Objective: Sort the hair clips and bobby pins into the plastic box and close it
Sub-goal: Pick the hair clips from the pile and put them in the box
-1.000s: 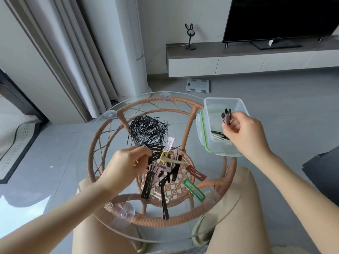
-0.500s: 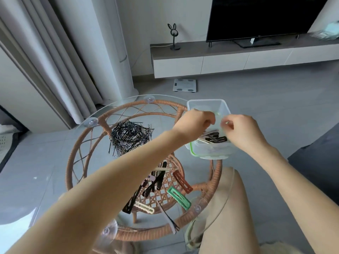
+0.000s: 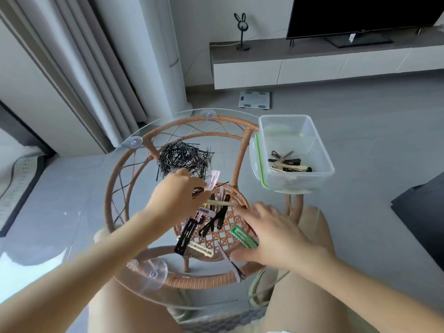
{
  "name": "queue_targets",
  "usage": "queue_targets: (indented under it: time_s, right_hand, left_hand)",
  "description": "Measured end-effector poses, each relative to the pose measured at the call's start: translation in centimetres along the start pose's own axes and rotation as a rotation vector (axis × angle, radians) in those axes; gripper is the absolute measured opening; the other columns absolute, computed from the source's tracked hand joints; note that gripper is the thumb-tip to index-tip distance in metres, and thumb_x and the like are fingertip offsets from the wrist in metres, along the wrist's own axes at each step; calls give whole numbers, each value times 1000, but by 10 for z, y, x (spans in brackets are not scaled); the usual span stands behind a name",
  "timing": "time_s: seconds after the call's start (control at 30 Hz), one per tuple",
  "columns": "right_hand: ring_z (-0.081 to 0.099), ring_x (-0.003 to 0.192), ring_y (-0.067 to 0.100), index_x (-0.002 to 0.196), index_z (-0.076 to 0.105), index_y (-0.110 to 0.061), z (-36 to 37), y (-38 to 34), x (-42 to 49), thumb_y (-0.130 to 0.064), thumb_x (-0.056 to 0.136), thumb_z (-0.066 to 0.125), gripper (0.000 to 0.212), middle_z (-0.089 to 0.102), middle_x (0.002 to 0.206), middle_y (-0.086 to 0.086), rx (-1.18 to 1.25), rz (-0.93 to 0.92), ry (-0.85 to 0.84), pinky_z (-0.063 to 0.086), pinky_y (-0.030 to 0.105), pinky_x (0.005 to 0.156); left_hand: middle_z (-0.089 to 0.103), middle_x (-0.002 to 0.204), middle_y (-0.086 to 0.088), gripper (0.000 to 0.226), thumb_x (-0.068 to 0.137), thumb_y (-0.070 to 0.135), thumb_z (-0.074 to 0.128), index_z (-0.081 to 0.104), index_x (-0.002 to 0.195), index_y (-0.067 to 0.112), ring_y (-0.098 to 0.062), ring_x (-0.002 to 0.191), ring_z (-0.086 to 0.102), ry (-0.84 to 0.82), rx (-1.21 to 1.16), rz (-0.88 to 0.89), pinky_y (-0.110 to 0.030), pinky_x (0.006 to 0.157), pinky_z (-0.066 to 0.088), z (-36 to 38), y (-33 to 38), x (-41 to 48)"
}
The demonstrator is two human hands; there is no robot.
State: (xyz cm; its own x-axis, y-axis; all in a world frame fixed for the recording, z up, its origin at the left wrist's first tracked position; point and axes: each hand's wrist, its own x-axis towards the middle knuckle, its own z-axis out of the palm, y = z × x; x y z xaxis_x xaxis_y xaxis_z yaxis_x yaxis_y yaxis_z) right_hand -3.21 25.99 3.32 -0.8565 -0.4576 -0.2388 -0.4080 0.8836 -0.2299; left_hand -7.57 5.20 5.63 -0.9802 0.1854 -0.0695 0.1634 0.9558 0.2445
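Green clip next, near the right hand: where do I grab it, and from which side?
Pinch the green clip across its narrow width, at its far, uncovered end, coming straight down from above with the right hand. It lies flat on the glass table, long axis diagonal, so its long edges likely offer the best hold.

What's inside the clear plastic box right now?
A small heap of hair clips, black, brown and cream, lies on the floor of the plastic box. The rest of its floor looks bare. The cloudy near wall blurs anything tucked against it.
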Motion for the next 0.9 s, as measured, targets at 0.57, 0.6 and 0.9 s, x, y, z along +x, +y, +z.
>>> queue_targets:
  time_s: [0.57, 0.6, 0.9]
  right_hand:
    - [52, 106, 25, 122, 47, -11, 26, -15, 17, -14, 90, 48, 32, 50, 116, 10, 15, -2, 152, 45, 28, 83]
    - [52, 105, 23, 121, 48, -11, 26, -14, 17, -13, 90, 48, 32, 51, 115, 9, 33, -5, 163, 45, 26, 83]
    - [59, 106, 19, 121, 57, -6, 14, -2, 12, -2, 89, 49, 33, 62, 117, 8, 264, 48, 314, 43, 15, 84]
  left_hand:
    - [64, 98, 0, 37, 75, 1, 69, 64, 107, 18, -20, 81, 63, 3, 73, 245, -34, 71, 58, 52, -23, -47]
    - [64, 87, 1, 39, 68, -7, 71, 66, 98, 17, -19, 70, 62, 31, 74, 249, -33, 62, 57, 55, -26, -48]
    - [73, 85, 0, 15, 79, 10, 69, 76, 92, 14, -10, 67, 67, 207, -224, 129, -15, 65, 54, 29, -26, -52]
